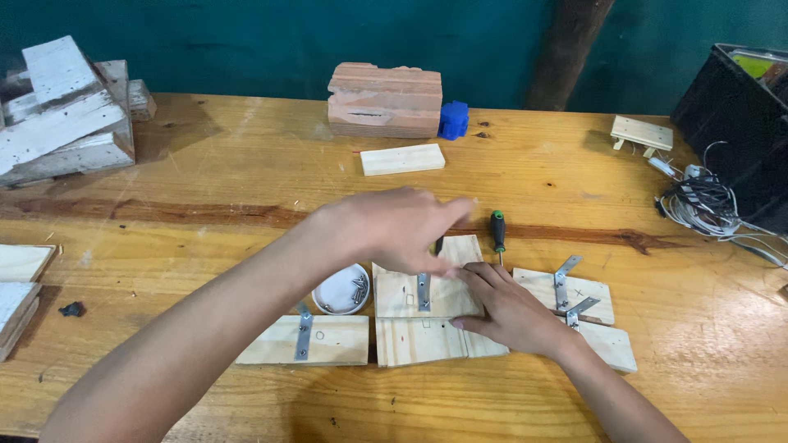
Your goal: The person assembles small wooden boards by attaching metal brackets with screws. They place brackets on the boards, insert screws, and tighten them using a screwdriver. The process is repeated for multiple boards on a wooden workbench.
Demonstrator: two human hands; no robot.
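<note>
Right-hand fingers flat on wood block

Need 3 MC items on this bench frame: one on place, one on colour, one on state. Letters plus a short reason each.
1. Where is the small white dish of screws?
A. left of the middle wooden boards
B. on the brick
C. beside the cables

2. What colour is the screwdriver handle?
A. red
B. green and black
C. yellow

3. How is the right hand?
A. lifted clear of the table
B. gripping the screwdriver
C. resting flat on the boards

Answers: 1 A, the dish sits just left of the boards. 2 B, the handle is green with black. 3 C, its palm and fingers lie on the wood; the left hand hovers above.
</note>
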